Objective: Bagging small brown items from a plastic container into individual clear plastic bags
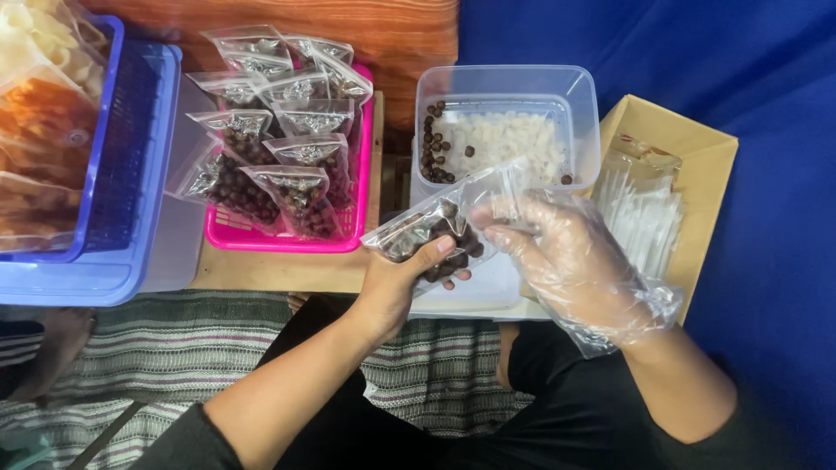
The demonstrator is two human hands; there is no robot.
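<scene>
Two hands on one small clear zip bag (435, 228), held in the air just in front of the clear plastic tub (508, 113). Left hand (396, 283), bare, is closed around the bag's lower end from below, thumb on top. Right hand (570, 261), in a loose clear disposable glove, pinches the open mouth end with its fingertips.

Handling, my read: light, limp film, slick against the glove. Contents are loose, so they shift and roll if tilted mouth-down. Best grip is the base plus the zip strip, as now.

Looks: transparent, crinkled, part-filled with small dark brown balls. Same balls sit along the tub's left side beside pale white chunks. Filled bags (279, 165) are piled in the pink basket (361, 187) at left.
</scene>
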